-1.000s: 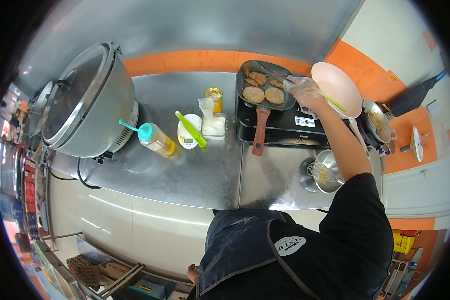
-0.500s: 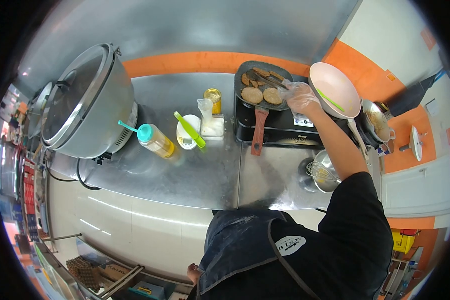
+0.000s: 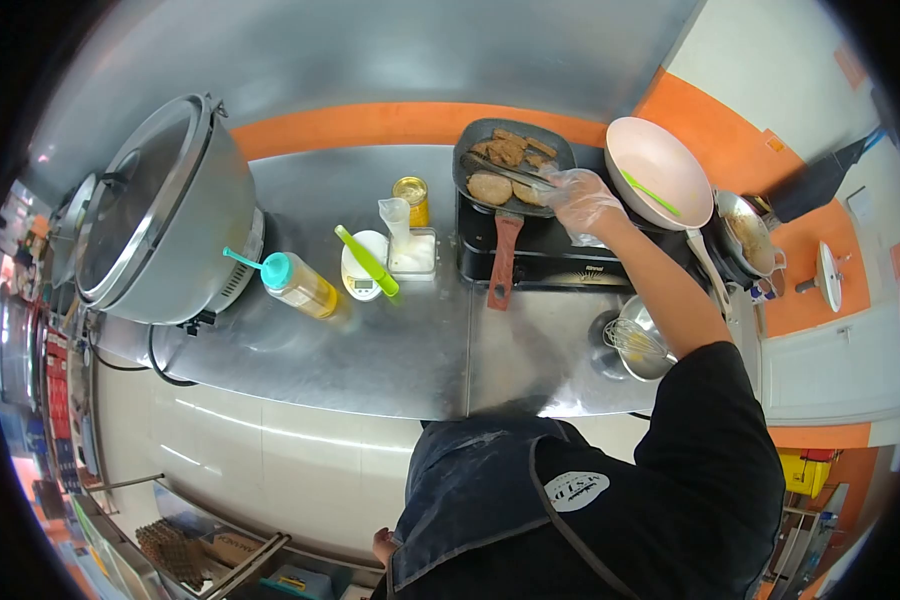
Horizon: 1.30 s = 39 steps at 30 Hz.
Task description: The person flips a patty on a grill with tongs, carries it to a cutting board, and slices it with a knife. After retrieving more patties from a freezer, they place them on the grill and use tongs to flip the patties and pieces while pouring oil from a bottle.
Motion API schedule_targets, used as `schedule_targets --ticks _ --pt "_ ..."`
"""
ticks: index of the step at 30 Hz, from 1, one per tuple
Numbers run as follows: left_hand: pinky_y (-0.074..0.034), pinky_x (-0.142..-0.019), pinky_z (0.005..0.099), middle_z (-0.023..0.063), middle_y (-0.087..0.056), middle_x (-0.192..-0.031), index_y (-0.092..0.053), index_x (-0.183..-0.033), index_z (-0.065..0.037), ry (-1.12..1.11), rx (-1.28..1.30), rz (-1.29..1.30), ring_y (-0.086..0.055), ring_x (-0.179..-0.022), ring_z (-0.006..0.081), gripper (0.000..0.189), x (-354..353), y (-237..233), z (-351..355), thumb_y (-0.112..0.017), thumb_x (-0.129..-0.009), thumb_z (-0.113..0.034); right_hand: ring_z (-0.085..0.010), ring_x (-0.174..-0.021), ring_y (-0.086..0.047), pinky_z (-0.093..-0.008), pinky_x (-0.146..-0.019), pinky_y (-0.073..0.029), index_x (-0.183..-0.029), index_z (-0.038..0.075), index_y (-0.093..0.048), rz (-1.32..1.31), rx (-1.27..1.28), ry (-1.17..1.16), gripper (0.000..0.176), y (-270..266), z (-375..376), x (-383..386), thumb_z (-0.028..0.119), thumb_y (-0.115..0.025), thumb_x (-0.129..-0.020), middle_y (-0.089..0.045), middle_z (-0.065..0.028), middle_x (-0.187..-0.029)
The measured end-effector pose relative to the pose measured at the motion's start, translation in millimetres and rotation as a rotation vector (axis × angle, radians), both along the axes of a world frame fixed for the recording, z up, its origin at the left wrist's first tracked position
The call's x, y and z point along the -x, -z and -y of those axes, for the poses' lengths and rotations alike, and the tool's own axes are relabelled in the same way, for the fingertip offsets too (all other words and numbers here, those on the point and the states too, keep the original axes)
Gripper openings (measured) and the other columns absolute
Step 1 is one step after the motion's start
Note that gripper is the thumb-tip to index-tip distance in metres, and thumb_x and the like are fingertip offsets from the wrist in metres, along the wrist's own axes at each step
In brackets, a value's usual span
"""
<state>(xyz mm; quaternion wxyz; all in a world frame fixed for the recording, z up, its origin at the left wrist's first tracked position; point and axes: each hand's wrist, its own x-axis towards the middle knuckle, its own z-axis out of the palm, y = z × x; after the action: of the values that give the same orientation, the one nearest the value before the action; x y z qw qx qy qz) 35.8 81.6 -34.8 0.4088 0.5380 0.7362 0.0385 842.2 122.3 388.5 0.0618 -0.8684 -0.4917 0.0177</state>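
Observation:
My right hand (image 3: 582,198), in a clear plastic glove, is closed round dark tongs (image 3: 502,170) at the right edge of a square black frying pan (image 3: 562,150). The tongs reach leftward across the pan, just above two round patties. The left patty (image 3: 489,189) shows nearly whole; the right patty (image 3: 526,194) is partly covered by the tongs and glove. Browned flat pieces (image 3: 507,148) lie behind them. The pan sits on a black portable gas stove (image 3: 540,255), its brown handle (image 3: 504,262) towards me. My left hand (image 3: 385,545) hangs low by the apron, mostly hidden.
A pink pan (image 3: 655,150) with a green utensil stands right of the stove. Nearer is a metal bowl (image 3: 642,310) with a whisk (image 3: 638,342). To the left are a scale (image 3: 363,287), an oil bottle (image 3: 305,290), a tin (image 3: 416,212) and a large cooker (image 3: 210,200).
The tongs have come down from the browned pieces and now lie lower across the pan, over the right patty. The whole view has shifted slightly.

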Motion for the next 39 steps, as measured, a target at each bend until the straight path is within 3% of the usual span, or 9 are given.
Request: schedule_targets --ticks 3,7,10,16,18,21,28,33,39 --pt "-0.053 -0.075 0.0354 0.0134 -0.071 -0.091 -0.067 -0.104 -0.001 0.069 -0.048 -0.050 -0.067 -0.082 0.0239 0.025 -2.5 -3.7 -8.4 -0.067 -0.080 -0.006 -0.0318 -0.113 -0.059 -0.0375 -0.095 -0.047 -0.134 0.010 -0.055 0.102 0.186 0.130 0.039 -3.4 -5.2 0.8 0.019 -0.048 -0.096 -0.059 -0.0161 -0.128" --pt "-0.053 -0.075 0.0357 0.0127 -0.071 -0.092 -0.067 -0.104 -0.001 0.035 -0.028 -0.056 -0.067 -0.083 0.0240 0.026 -7.3 -6.7 -12.4 -0.067 -0.079 -0.008 -0.0342 -0.109 -0.060 -0.0417 -0.089 -0.049 -0.124 0.004 -0.058 0.224 -0.002 0.121 0.043 11.8 20.5 -33.9 0.035 -0.044 -0.097 -0.062 -0.0210 -0.115" --pt "-0.053 -0.076 0.0352 0.0122 -0.071 -0.092 -0.067 -0.105 -0.001 0.055 -0.021 -0.050 -0.067 -0.084 0.0236 0.025 -3.4 -9.0 -6.4 -0.064 -0.080 -0.005 -0.0298 -0.110 -0.061 -0.0394 -0.089 -0.052 -0.123 0.010 -0.060 0.309 0.328 0.160 0.039 -28.3 28.1 -17.4 0.032 -0.051 -0.093 -0.057 -0.0176 -0.123" --pt "-0.053 -0.074 0.0337 0.0120 -0.071 -0.092 -0.068 -0.104 -0.001 -0.370 0.128 0.297 -0.067 -0.082 0.0211 0.024 -8.2 -5.5 -9.1 -0.066 -0.081 -0.004 -0.0285 -0.112 -0.061 -0.0384 -0.091 -0.051 -0.122 0.011 -0.061 0.354 0.433 0.176 0.035 7.0 33.9 -43.1 0.023 -0.053 -0.090 -0.055 -0.0147 -0.132" --pt "-0.054 -0.073 0.0340 0.0116 -0.072 -0.089 -0.068 -0.103 -0.001 0.038 -0.042 -0.004 -0.067 -0.080 0.0207 0.023 2.1 -1.7 -5.2 -0.066 -0.081 -0.005 -0.0291 -0.115 -0.059 -0.0377 -0.094 -0.050 -0.123 0.012 -0.061 0.393 0.221 0.113 0.034 -7.0 35.1 -20.7 0.022 -0.048 -0.093 -0.051 -0.0139 -0.139" --pt "-0.054 -0.073 0.0346 0.0117 -0.072 -0.087 -0.069 -0.103 -0.001 0.021 -0.021 0.031 -0.067 -0.079 0.0213 0.023 3.2 -1.4 -10.8 -0.066 -0.080 -0.005 -0.0289 -0.118 -0.058 -0.0373 -0.097 -0.048 -0.125 0.014 -0.060 0.138 0.242 0.169 0.034 -48.2 21.2 21.5 0.020 -0.044 -0.095 -0.046 -0.0128 -0.145" --pt "-0.053 -0.074 0.0345 0.0104 -0.071 -0.088 -0.069 -0.104 -0.002 0.157 -0.139 -0.129 -0.066 -0.081 0.0209 0.024 0.6 -5.8 -13.1 -0.065 -0.080 -0.003 -0.0271 -0.113 -0.059 -0.0363 -0.096 -0.049 -0.118 0.016 -0.064 0.407 0.395 0.170 0.030 -34.1 41.7 2.2 0.015 -0.047 -0.093 -0.057 -0.0090 -0.122" --pt "-0.052 -0.077 0.0350 0.0112 -0.069 -0.094 -0.068 -0.105 0.003 -0.320 0.052 0.321 -0.064 -0.086 0.0224 0.027 -5.6 -1.7 -2.2 -0.052 -0.085 -0.005 -0.0278 -0.105 -0.062 -0.0398 -0.087 -0.052 -0.113 0.017 -0.066 0.372 0.312 0.155 0.027 -36.2 72.3 5.6 0.017 -0.046 -0.093 -0.059 -0.0084 -0.115" --pt "-0.051 -0.076 0.0349 0.0124 -0.068 -0.093 -0.068 -0.105 0.003 -0.148 0.002 0.104 -0.063 -0.085 0.0224 0.030 0.1 1.1 -7.0 -0.049 -0.085 -0.008 -0.0332 -0.095 -0.066 -0.0408 -0.087 -0.050 -0.108 0.011 -0.068 0.226 0.250 0.131 0.028 -27.6 89.0 -23.5 0.025 -0.048 -0.095 -0.068 -0.0130 -0.104"
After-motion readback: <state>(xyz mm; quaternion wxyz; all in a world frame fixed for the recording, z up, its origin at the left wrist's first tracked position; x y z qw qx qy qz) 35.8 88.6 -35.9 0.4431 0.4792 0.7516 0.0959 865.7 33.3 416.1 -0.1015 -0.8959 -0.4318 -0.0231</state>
